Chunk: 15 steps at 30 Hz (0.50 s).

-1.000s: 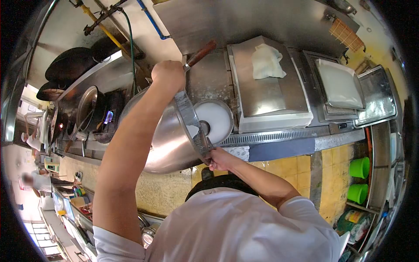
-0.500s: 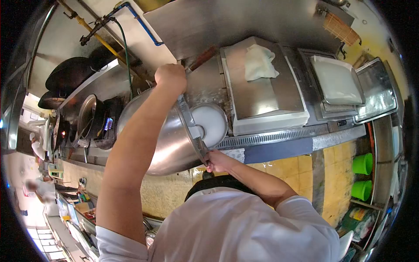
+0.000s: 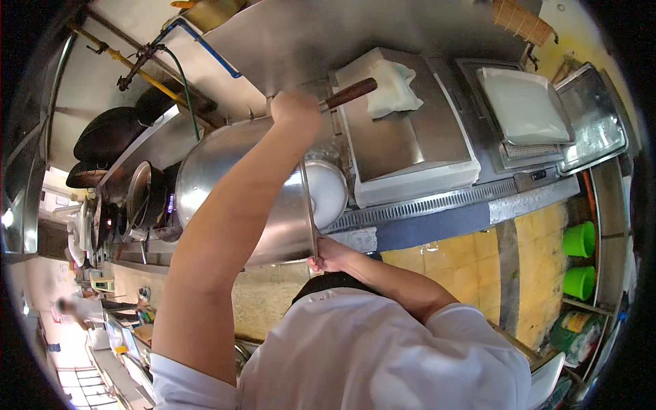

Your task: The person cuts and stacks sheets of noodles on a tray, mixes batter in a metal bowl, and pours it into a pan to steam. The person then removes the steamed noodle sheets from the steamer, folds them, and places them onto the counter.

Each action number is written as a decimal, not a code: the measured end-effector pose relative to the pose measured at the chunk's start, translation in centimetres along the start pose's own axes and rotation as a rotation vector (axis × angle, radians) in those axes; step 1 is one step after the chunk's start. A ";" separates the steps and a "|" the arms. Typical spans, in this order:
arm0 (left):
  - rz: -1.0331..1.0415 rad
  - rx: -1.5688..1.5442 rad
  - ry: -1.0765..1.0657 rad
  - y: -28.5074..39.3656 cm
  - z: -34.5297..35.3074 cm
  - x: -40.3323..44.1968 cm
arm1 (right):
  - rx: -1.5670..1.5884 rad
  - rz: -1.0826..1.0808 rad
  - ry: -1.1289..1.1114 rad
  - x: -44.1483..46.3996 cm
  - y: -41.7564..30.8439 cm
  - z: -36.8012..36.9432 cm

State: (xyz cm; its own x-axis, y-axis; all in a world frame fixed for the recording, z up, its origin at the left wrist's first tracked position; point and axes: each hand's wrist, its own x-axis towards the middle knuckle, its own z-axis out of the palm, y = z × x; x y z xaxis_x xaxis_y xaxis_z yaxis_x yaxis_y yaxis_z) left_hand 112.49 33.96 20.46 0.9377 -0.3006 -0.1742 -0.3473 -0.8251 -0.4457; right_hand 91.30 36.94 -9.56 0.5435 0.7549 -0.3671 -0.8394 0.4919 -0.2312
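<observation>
My left hand (image 3: 295,113) is closed around a wooden-handled metal tool (image 3: 352,94); its brown handle sticks out to the right, and its working end is hidden. Below my left forearm, a large, shiny metal pot (image 3: 283,229) lies tilted on its side, with its mouth facing right. My right hand (image 3: 331,254) grips the lower edge of the pot's rim, fingers curled round it. Just right of that rim sits a round container (image 3: 329,195) showing a white surface, partly covered by the pot. Whether anything is inside the pot cannot be seen.
A boxy steel cover (image 3: 410,147) with a white cloth (image 3: 393,89) on top stands to the right. Beyond it are a white tray (image 3: 523,109) and a metal tray (image 3: 594,126). Dark woks (image 3: 109,133) stand left. Another person (image 3: 85,307) is far left.
My left hand has moved right with the tool, whose handle now reaches over the steel cover near the cloth. The pot has turned a little, and its rim hides more of the round container.
</observation>
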 end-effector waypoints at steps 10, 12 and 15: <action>0.123 0.118 0.015 6.7 -2.9 -0.1 | 0.032 -0.070 -0.108 -2.5 -0.7 1.9; 0.128 0.132 0.011 7.8 -3.0 -0.2 | 0.006 -0.069 -0.087 -2.5 -0.5 1.8; 0.129 0.140 -0.011 8.9 -3.3 -0.2 | 0.045 -0.090 -0.172 -2.4 -0.2 1.4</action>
State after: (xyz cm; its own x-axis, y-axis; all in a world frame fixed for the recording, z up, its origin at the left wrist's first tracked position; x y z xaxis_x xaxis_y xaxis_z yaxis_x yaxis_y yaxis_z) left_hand 109.22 25.10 19.41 0.8855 -0.3934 -0.2474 -0.4633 -0.7051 -0.5369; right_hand 90.16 35.65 -7.36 0.6122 0.7683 -0.1868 -0.7886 0.5763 -0.2145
